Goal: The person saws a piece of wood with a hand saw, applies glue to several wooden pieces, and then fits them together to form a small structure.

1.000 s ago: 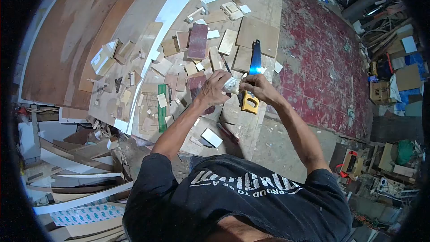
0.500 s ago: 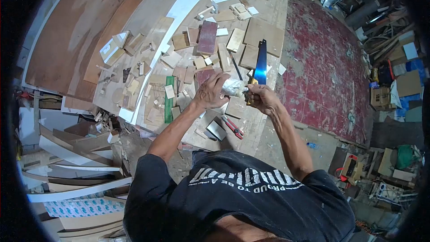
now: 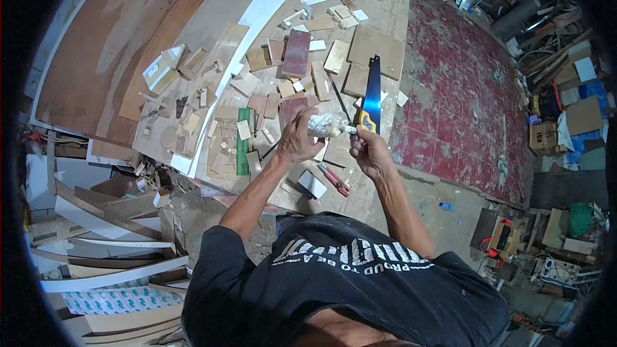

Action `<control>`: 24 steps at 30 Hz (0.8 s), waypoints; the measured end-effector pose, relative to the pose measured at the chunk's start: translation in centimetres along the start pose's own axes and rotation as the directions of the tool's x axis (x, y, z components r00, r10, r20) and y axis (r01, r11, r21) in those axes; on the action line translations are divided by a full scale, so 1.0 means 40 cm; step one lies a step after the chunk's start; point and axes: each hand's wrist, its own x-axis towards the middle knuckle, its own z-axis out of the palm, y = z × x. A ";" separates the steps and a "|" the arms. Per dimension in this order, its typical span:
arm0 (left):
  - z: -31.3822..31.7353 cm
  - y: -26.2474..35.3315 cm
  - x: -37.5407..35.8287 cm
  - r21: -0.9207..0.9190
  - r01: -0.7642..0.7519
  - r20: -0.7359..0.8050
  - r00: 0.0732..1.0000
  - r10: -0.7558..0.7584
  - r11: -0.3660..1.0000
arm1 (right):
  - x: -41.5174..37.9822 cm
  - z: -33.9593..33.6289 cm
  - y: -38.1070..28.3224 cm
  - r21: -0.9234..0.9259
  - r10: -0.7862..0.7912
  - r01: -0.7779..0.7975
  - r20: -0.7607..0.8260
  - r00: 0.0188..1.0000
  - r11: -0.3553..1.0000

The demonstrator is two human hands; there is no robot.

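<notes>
My left hand point(image 3: 297, 140) is wrapped around a whitish, translucent bottle point(image 3: 326, 124) that lies sideways above the workbench, its narrow end facing right. At that end, my right hand point(image 3: 371, 154) pinches the small white tip point(image 3: 349, 129) between thumb and fingers. What the bottle contains cannot be made out. Just beyond my right hand lies a handsaw point(image 3: 372, 93) with a blue-lit blade and a yellow handle point(image 3: 367, 121). Below the bottle, a red-handled tool point(image 3: 335, 181) rests beside a pale block point(image 3: 312, 184).
Several wood offcuts are scattered over the workbench point(image 3: 212, 38), among them a dark red block point(image 3: 297, 53) and a green strip point(image 3: 243, 144). A thin black stick point(image 3: 339, 96) lies near the saw. Right of the bench is a worn red floor point(image 3: 459, 96); curved boards point(image 3: 116, 279) stand at lower left.
The bottle and both hands have shifted slightly left. My right hand has dropped a little, so the bottle's tip and the saw's yellow handle show more.
</notes>
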 end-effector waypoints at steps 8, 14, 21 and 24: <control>0.018 -0.013 -0.019 -0.163 0.163 0.004 0.986 -0.164 0.973 | -0.095 -0.008 -0.124 -0.400 -0.300 0.297 0.057 0.952 0.867; 0.044 -0.012 -0.012 -0.221 0.207 0.038 0.978 -0.203 0.953 | -0.118 -0.009 -0.146 -0.420 -0.307 0.324 0.110 0.945 0.848; 0.044 0.012 0.021 -0.257 0.140 0.164 0.981 -0.100 0.956 | -0.116 0.063 -0.142 -0.817 -0.454 0.566 0.549 0.702 -0.113; 0.036 0.030 0.034 -0.196 0.105 0.207 0.976 -0.064 0.975 | -0.062 0.040 -0.131 -0.804 -0.307 0.594 0.573 0.760 -0.028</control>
